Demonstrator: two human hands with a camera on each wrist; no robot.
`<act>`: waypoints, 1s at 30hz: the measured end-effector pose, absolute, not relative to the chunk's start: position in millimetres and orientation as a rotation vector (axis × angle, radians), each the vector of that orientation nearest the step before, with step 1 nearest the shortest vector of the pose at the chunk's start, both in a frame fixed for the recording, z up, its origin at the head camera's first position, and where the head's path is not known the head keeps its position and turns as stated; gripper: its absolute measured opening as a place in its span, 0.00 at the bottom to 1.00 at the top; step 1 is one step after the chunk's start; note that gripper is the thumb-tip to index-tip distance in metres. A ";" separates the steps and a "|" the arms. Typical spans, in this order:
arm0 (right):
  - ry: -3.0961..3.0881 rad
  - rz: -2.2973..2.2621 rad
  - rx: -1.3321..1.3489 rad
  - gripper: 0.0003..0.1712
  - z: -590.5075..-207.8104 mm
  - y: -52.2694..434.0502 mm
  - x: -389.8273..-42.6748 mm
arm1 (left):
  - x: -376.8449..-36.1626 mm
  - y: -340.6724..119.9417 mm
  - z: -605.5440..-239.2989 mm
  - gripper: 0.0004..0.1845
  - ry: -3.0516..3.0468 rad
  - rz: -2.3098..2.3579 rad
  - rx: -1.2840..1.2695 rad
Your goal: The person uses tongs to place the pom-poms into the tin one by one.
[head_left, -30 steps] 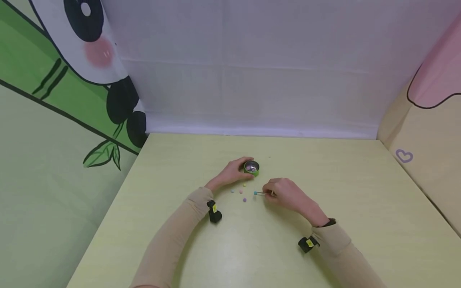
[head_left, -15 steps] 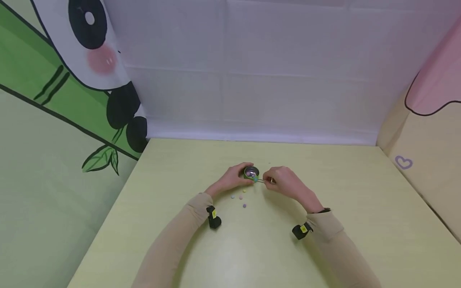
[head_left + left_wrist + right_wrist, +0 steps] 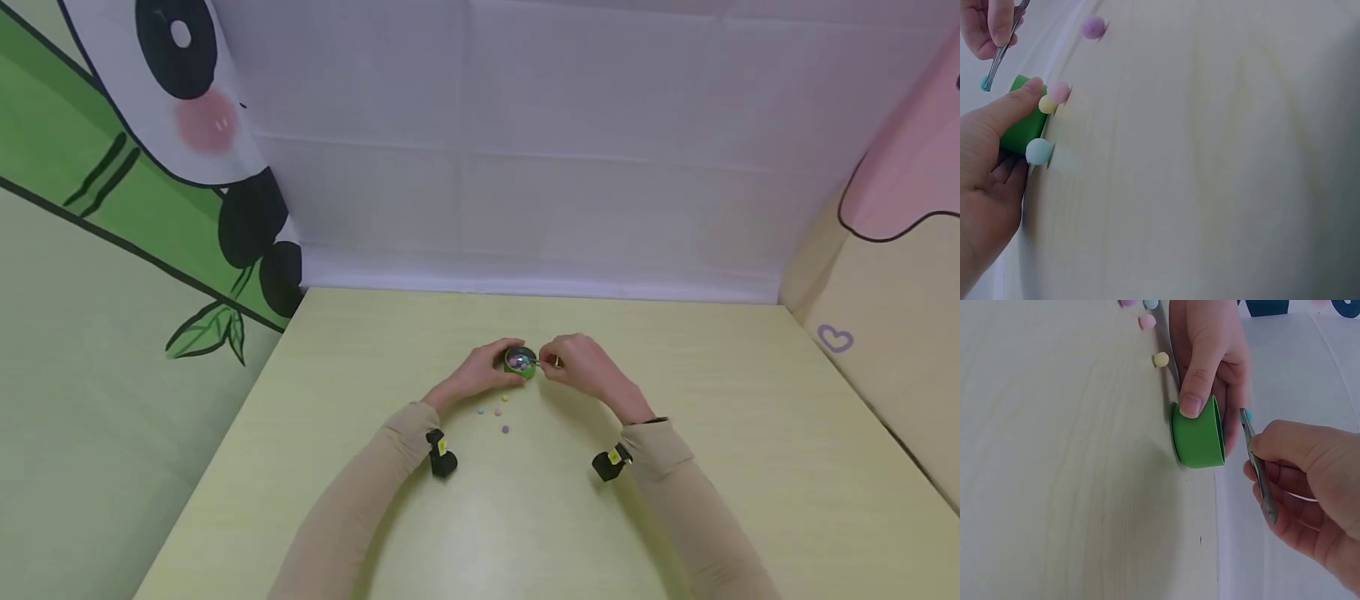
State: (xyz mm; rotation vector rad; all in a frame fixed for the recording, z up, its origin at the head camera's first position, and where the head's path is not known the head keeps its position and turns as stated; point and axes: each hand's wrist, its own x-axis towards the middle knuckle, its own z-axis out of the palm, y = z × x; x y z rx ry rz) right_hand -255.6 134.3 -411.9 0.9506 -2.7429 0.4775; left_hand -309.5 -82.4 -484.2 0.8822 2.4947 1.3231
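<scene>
Head view shows a small green cup (image 3: 521,363) sitting on the pale yellow table (image 3: 675,467), near the middle. The left hand (image 3: 480,371) holds the cup, with the thumb and fingers curled round its side. In the right wrist view the thumb presses on the green wall of the cup (image 3: 1199,434). The right hand (image 3: 581,367) pinches thin metal tweezers (image 3: 1259,465) between thumb and fingers. The tips of the tweezers hold a little teal ball (image 3: 985,82) right at the top of the cup.

Four little balls lie on the table just beside the cup, on the side near the person. One is yellow (image 3: 1047,104), one is pink (image 3: 1059,91), one is pale blue (image 3: 1039,151), and one is purple (image 3: 1093,27), a bit further off. The yellow and pink ones touch each other.

Both sleeves (image 3: 352,508) are tan, and a small black camera (image 3: 440,452) sits on each wrist. Behind the table hangs a white cloth (image 3: 525,142), with a panda picture (image 3: 187,92) on the left.
</scene>
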 end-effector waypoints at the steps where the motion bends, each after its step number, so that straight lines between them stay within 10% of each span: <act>1: -2.748 0.479 0.947 0.04 -412.1 133.7 -255.9 | -309.0 -82.5 -484.3 0.40 2.491 1.324 0.884; 30: -2.797 0.454 0.854 0.05 -418.5 119.9 -237.6 | -298.3 -97.2 -490.0 0.39 2.461 1.320 0.942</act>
